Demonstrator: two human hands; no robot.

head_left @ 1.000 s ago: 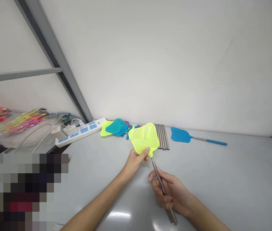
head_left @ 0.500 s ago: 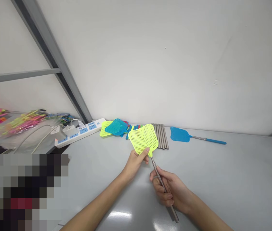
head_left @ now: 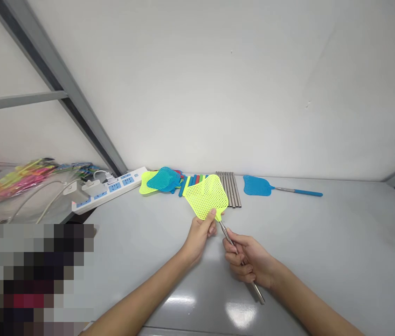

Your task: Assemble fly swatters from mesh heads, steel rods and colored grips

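My left hand [head_left: 199, 235] pinches the neck of a yellow-green fly swatter head [head_left: 207, 197], thumb on top. A metal telescopic rod [head_left: 258, 293] meets the base of that head, and my right hand [head_left: 244, 259] is wrapped round the rod. Behind the swatter head, several metal rods [head_left: 232, 190] lie side by side. Coloured handle sleeves [head_left: 186, 185] are partly hidden by the head. Left of them lie loose swatter heads, with a blue one [head_left: 164, 179] over a yellow-green one [head_left: 145, 183]. A blue fly swatter [head_left: 257, 185] with a blue grip lies at the right.
A white power strip [head_left: 113, 189] with plugs and cables stands at the left by a grey metal post [head_left: 78, 102]. Bags of colourful items [head_left: 29, 179] lie beyond it. The grey table [head_left: 323, 252] meets a white wall [head_left: 218, 93]. A pixelated patch covers the lower left.
My right hand has closed more tightly round the rod. The swatter head has tilted slightly in my left hand. The whole view has shifted a little.
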